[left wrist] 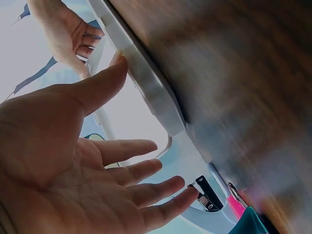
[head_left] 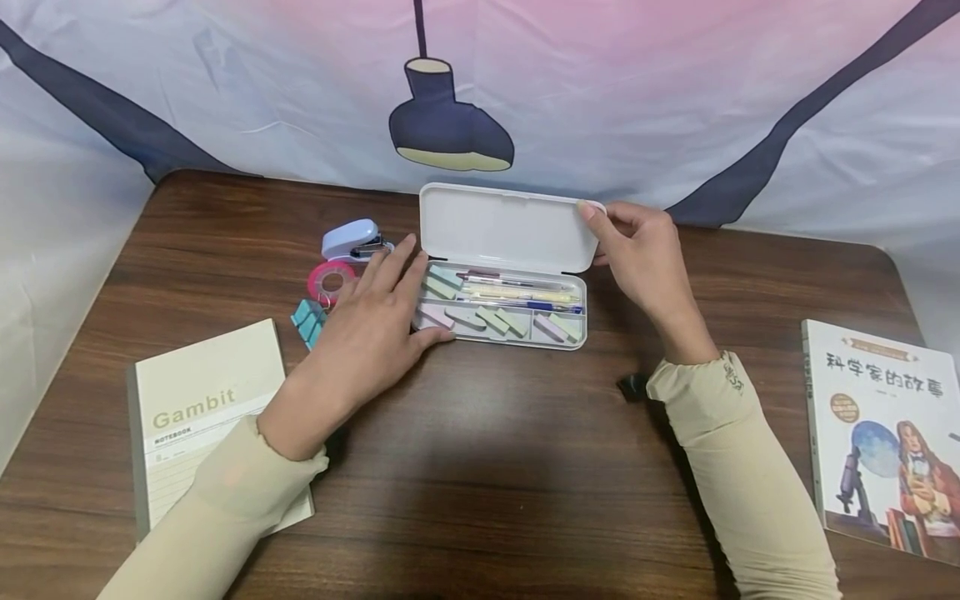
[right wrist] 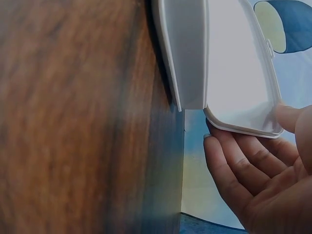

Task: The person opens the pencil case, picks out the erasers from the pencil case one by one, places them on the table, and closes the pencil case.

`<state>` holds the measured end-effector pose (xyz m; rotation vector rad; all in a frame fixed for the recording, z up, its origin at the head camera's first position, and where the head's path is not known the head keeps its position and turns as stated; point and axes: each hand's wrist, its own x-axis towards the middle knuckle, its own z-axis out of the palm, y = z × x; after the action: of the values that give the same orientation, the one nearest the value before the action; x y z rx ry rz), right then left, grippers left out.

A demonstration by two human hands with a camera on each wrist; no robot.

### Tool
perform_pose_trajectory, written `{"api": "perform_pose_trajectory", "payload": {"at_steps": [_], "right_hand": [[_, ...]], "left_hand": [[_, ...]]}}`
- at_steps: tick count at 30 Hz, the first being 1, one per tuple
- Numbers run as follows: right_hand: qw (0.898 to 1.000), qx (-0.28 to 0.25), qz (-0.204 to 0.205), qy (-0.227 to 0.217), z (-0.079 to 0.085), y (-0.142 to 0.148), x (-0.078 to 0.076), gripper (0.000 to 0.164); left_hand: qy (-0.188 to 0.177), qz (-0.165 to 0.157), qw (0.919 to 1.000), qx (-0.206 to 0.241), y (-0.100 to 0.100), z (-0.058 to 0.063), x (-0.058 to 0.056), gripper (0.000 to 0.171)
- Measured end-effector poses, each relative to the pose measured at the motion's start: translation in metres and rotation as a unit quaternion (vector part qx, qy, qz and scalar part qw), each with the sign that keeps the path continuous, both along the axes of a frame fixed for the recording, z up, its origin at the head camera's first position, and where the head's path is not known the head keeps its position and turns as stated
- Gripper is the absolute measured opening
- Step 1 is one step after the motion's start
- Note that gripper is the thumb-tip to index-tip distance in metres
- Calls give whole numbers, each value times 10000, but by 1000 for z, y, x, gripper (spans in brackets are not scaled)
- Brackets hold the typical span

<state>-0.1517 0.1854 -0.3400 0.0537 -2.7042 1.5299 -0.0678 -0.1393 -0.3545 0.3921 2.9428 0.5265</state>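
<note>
A white pencil case (head_left: 480, 340) lies opened on the table, its lid (head_left: 502, 225) tilted up at the back. Inside are several pens (head_left: 517, 293) in the rear compartment and pastel eraser-like blocks (head_left: 501, 322), mostly in the front ones. My right hand (head_left: 647, 250) pinches the lid's right end, thumb on the inner face and fingers behind, as the right wrist view also shows. At the case's left end rests my left hand (head_left: 367, 325), fingers extended and thumb by the front edge; it hides part of that end. In the left wrist view its palm (left wrist: 73, 170) holds nothing.
Left of the case sit a light-blue stapler (head_left: 350, 239), a pink tape roll (head_left: 322, 271) and teal clips (head_left: 306, 321). A Gambit notebook (head_left: 210, 367) lies under the left forearm. At right is a book (head_left: 877, 417); a small black object (head_left: 632, 387) lies by the right sleeve.
</note>
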Motion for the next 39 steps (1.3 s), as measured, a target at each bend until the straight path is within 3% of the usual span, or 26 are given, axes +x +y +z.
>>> {"api": "perform_pose_trajectory", "payload": {"at_steps": [7, 9, 15, 22, 28, 39], "right_hand": [[10000, -7, 1, 6, 0, 1, 0, 42], [10000, -19, 2, 19, 0, 1, 0, 41], [10000, -71, 6, 69, 1, -1, -1, 42], [9998, -185, -4, 17, 0, -1, -3, 43], [9996, -274, 28, -10, -2, 0, -5, 44], [9991, -371, 35, -189, -2, -1, -9, 47]], "left_hand": [[361, -134, 9992, -88, -5, -14, -3, 103], [301, -134, 9994, -90, -4, -10, -2, 102], [-190, -100, 9997, -151, 4, 22, 6, 96], [-280, -81, 9995, -124, 2, 17, 2, 95], [-610, -57, 9980, -129, 4, 27, 1, 94], [-563, -73, 9984, -17, 3, 28, 1, 94]]}}
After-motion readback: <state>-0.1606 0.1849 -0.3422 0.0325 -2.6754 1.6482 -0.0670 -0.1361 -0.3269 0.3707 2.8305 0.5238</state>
